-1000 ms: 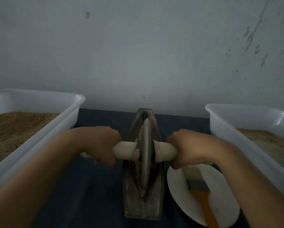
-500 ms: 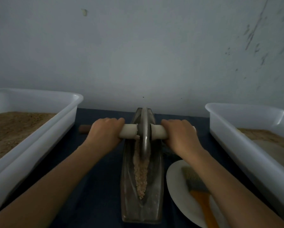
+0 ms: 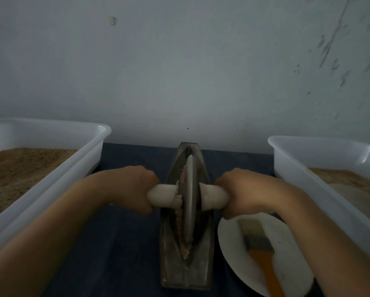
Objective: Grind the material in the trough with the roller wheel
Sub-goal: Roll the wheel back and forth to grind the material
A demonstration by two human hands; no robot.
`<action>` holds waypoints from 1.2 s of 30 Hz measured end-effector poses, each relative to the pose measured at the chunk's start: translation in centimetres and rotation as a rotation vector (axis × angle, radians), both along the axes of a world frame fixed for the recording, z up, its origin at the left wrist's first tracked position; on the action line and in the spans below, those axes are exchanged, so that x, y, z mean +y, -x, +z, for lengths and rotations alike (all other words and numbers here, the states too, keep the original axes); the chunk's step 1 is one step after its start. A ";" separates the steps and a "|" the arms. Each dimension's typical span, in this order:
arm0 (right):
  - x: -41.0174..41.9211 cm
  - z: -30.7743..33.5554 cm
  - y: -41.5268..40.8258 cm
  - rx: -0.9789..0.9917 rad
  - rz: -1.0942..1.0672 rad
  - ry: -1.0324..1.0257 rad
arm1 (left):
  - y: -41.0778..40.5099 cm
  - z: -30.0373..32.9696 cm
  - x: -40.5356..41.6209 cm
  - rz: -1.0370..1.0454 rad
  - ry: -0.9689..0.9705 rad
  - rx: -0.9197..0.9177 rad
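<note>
A long, boat-shaped metal trough (image 3: 186, 273) lies on the dark blue cloth, running away from me. A grey roller wheel (image 3: 189, 200) stands upright in its groove near the middle. A pale axle handle (image 3: 161, 196) sticks out on both sides of the wheel. My left hand (image 3: 132, 187) grips the left end of the handle and my right hand (image 3: 244, 191) grips the right end. Tan crushed material (image 3: 183, 243) lies along the groove beside and in front of the wheel.
A white plastic tub (image 3: 81, 159) with brown granules stands at the left. Another white tub (image 3: 291, 168) with tan material stands at the right. A white plate (image 3: 233, 239) right of the trough carries an orange-handled brush (image 3: 259, 247). A grey wall rises just behind.
The wheel rolled from mid-trough to the far end half a second ago, and has now come back toward me to the middle. Both hands kept their grip.
</note>
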State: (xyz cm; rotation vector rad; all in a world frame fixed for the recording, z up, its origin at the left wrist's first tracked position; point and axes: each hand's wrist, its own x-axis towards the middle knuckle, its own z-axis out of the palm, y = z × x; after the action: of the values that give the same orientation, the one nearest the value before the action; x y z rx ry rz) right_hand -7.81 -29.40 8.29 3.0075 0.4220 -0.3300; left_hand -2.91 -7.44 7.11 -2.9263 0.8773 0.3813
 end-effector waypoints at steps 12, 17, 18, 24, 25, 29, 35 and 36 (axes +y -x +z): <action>-0.6 -1.8 -2.1 -0.265 -0.029 -0.046 | -1.5 -1.4 -0.7 0.082 0.066 -0.245; -1.2 -4.2 -4.2 -0.615 -0.041 -0.105 | -3.1 -3.5 -1.6 0.112 0.187 -0.648; -1.3 -4.5 -4.4 -0.650 -0.040 -0.114 | -3.3 -3.8 -1.6 0.093 0.206 -0.706; -1.0 -4.3 -4.2 -0.618 -0.059 -0.103 | -3.2 -3.9 -1.4 0.093 0.230 -0.699; -1.1 -3.9 -4.0 -0.558 -0.067 -0.099 | -3.1 -3.6 -1.3 0.103 0.213 -0.629; -0.9 -1.9 -2.4 -0.221 -0.044 -0.063 | -2.1 -1.6 -0.9 0.081 0.064 -0.279; 0.1 0.9 1.0 0.029 0.031 -0.035 | 0.8 1.1 0.1 -0.016 -0.041 0.116; 0.2 1.2 1.5 0.027 0.037 -0.044 | 1.1 1.4 0.3 -0.019 -0.045 0.159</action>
State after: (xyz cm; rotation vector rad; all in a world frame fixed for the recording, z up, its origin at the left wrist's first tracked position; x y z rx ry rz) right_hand -9.28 -29.25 9.53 3.0371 0.4935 -0.3632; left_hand -4.02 -7.10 8.49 -2.8756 0.9016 0.6309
